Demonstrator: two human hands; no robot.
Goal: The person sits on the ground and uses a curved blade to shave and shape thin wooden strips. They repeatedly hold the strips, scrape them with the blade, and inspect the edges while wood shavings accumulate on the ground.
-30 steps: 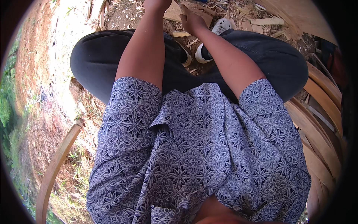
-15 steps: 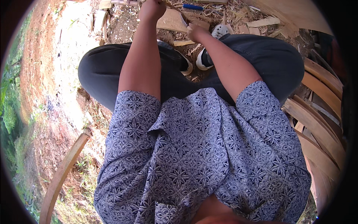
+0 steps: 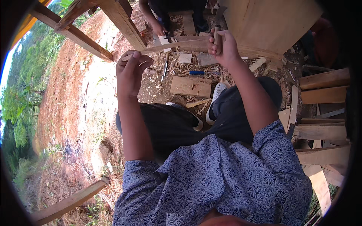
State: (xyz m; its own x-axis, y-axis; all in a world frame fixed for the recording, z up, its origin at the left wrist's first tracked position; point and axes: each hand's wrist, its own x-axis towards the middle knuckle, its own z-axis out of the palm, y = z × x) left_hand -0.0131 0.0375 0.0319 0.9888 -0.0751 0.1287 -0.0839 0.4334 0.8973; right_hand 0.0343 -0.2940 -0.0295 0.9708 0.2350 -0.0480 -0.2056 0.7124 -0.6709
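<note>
Bare dirt ground (image 3: 94, 94) under you: flat wood board (image 3: 190, 86), blue-handled tool (image 3: 197, 72), small offcuts (image 3: 185, 58), shavings scattered between.

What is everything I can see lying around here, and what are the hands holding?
Curved wooden strip: one, pale brown, held up between both hands.
Flat wooden board: one, light brown, on the ground ahead of the knees.
Blue-handled tool: one, blue, on the ground above the board.
Small wood offcuts: several, pale, among the shavings.
Large wooden panel: one, tan, upper right.
Stacked planks: several, brown, right edge.
Another person's hand: one, top centre.
White shoe: one, between the knees.
Left hand: pinching the strip's left end.
Right hand: gripping the strip together with a small wooden handle.
</note>
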